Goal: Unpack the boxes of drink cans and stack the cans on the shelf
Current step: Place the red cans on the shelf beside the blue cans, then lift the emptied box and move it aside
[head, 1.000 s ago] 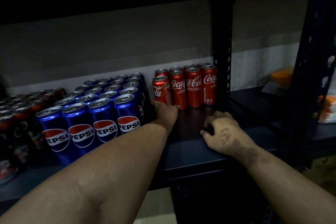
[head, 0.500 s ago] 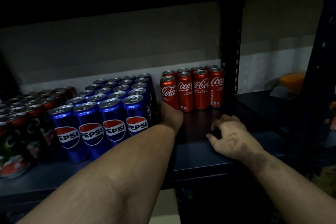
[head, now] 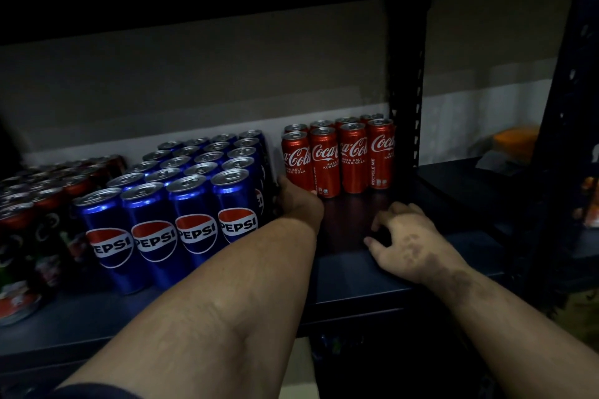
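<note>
A block of several blue Pepsi cans (head: 194, 204) stands in rows on the dark shelf (head: 350, 272). To its right, two rows of red Coca-Cola cans (head: 353, 159) stand upright against the shelf post. My left hand (head: 299, 202) reaches into the gap between the two groups, pressed against the side of the Pepsi block, with its fingers mostly hidden in shadow. My right hand (head: 405, 243) rests on the bare shelf in front of the Coca-Cola cans, fingers loosely curled and holding nothing.
Dark red and black cans (head: 39, 204) crowd the shelf's far left. A black perforated upright post (head: 408, 113) bounds the bay on the right. Beyond it lies another shelf with an orange object (head: 515, 139). A second post (head: 567, 139) stands nearer at the right edge.
The front left Coca-Cola can, tilted a second ago, now stands straight in line. My head has moved, so the cans sit further right in view. Both hands have hardly moved.
</note>
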